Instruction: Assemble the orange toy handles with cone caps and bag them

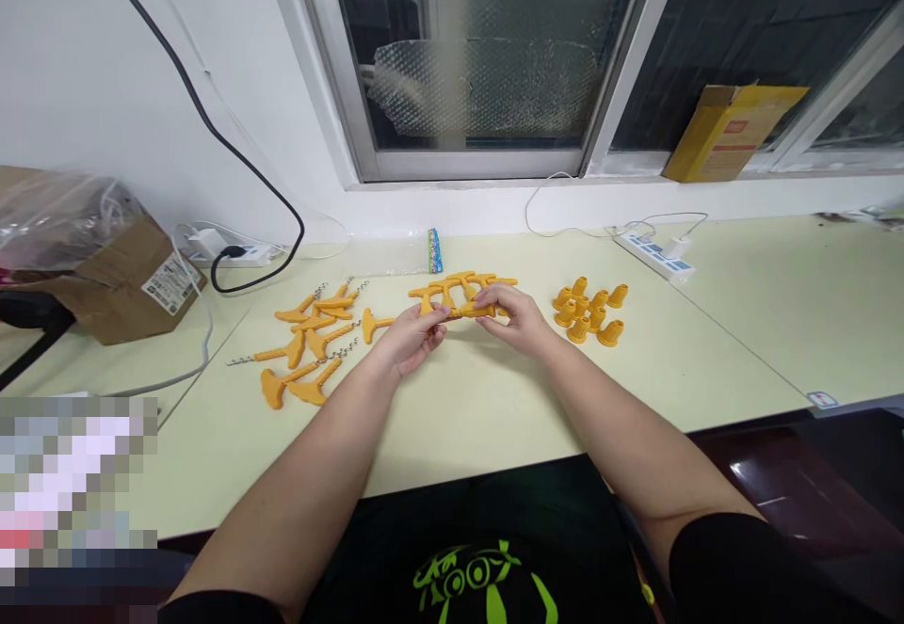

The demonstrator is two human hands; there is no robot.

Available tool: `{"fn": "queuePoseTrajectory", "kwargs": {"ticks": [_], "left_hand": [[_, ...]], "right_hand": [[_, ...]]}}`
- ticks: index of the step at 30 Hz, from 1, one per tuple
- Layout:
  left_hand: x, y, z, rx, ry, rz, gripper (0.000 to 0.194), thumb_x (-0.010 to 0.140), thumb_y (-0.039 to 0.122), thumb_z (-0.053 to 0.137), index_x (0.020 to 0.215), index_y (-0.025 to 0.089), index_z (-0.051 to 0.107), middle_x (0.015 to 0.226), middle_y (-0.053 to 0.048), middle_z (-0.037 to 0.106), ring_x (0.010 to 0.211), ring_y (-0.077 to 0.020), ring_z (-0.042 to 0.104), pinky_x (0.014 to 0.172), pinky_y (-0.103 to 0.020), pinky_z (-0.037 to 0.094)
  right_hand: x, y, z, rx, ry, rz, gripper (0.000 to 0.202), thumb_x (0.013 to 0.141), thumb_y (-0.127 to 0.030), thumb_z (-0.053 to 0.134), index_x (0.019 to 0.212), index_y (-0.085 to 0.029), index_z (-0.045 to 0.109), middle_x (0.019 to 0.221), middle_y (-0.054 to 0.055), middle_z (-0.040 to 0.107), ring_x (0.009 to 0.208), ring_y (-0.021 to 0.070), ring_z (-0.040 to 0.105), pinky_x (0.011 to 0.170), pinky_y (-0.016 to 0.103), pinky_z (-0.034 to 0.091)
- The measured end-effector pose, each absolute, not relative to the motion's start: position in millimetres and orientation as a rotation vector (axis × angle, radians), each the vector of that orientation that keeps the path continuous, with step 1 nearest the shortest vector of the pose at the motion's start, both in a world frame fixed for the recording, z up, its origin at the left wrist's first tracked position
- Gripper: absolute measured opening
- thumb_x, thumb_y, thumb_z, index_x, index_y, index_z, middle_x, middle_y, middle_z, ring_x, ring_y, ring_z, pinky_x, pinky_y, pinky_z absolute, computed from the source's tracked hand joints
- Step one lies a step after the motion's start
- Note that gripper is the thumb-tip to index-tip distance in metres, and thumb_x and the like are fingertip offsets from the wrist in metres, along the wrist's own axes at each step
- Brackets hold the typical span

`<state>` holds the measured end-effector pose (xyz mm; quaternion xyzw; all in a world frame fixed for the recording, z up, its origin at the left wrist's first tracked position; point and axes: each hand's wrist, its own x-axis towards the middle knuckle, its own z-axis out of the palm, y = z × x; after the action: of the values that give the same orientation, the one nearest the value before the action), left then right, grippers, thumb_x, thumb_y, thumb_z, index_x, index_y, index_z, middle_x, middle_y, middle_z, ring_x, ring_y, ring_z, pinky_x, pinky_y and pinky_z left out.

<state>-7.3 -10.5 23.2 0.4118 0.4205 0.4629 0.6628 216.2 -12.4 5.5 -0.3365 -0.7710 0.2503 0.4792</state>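
"What was beneath the grip?"

"The pale surface (480, 426). Above it, the left hand (413, 337) and right hand (518, 318) faced each other."

"And between them?"

"A yellow T-handled piece (368, 326) seemed to run crosswise, crossbar outside the left grip, long axis pointing at the right. The left fingers pinched its shaft, so that hand was nearer the crossbar; the right grip was closed on a yellow tube (469, 310) at the far end, partly hidden."

"Counts?"

"Left of the grip, about eight corkscrews (291, 351); beyond it, roughly five overlapping yellow handles (446, 294); to its right, about nine flanged sleeves (579, 329)."
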Motion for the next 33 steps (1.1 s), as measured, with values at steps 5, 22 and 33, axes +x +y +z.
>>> {"fn": "queuePoseTrajectory", "kwargs": {"ticks": [5,22,33], "left_hand": [[-6.8,-12.9,19.5,1.037,0.943,1.052,0.056,0.059,0.028,0.096,0.087,0.021,0.049,0.067,0.007,0.061,0.044,-0.0029,0.050,0.042,-0.014,0.041],[-8.1,-16.9,18.0,1.498,0.813,1.113,0.047,0.064,0.035,0.093,0.079,0.021,0.051,0.088,-0.006,0.075,0.100,-0.0268,0.075,0.092,-0.042,0.058],[-10.7,-17.3,18.3,1.554,0.796,1.140,0.046,0.067,0.033,0.092,0.080,0.020,0.050,0.099,-0.007,0.075,0.093,-0.0200,0.072,0.091,-0.037,0.057]], "right_hand": [[213.0,-15.2,2.0,-0.884,-1.708,0.892,0.031,0.082,-0.044,0.077,0.103,-0.024,0.066,0.104,0.006,0.070,0.093,0.0215,0.068,0.086,0.038,0.057],[202.7,-24.9,15.5,-1.139,-1.404,1.637,0.035,0.090,-0.056,0.061,0.097,-0.022,0.058,0.069,-0.001,0.062,0.046,0.0100,0.050,0.040,0.021,0.039],[203.0,-15.0,3.3,-1.079,-1.302,1.657,0.030,0.085,-0.049,0.070,0.086,-0.020,0.061,0.066,0.001,0.064,0.050,0.0111,0.055,0.049,0.024,0.048]]}}
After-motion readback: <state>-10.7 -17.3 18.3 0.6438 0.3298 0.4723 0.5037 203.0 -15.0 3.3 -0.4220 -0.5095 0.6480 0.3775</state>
